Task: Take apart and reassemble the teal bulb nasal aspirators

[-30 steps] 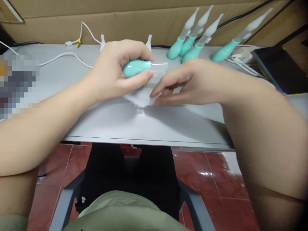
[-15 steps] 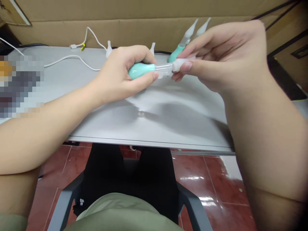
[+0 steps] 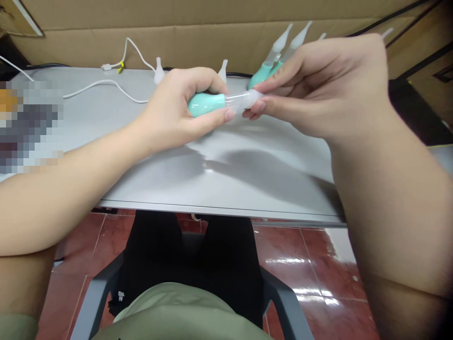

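Note:
My left hand (image 3: 173,111) wraps round the mint-green bulb (image 3: 207,104) of a nasal aspirator, its thumb and fingers reaching along the clear tube (image 3: 236,100). Held level above the grey table, the aspirator points to the right. My right hand (image 3: 318,89) pinches the white soft nozzle (image 3: 253,97) at the far end of that tube; the fingers cover the nozzle's thin end. Whether the nozzle is fully seated on the tube I cannot tell.
Behind my right hand stand several assembled aspirators (image 3: 262,75), partly hidden. Two loose white nozzles (image 3: 159,73) (image 3: 222,72) stand upright behind my left hand. A white cable (image 3: 102,83) lies across the grey table (image 3: 170,189) at left, and a cardboard wall (image 3: 159,42) closes the back.
The fingers of my right hand have shifted slightly left along the nozzle, closer to the tube. My left hand keeps its hold on the bulb with little movement.

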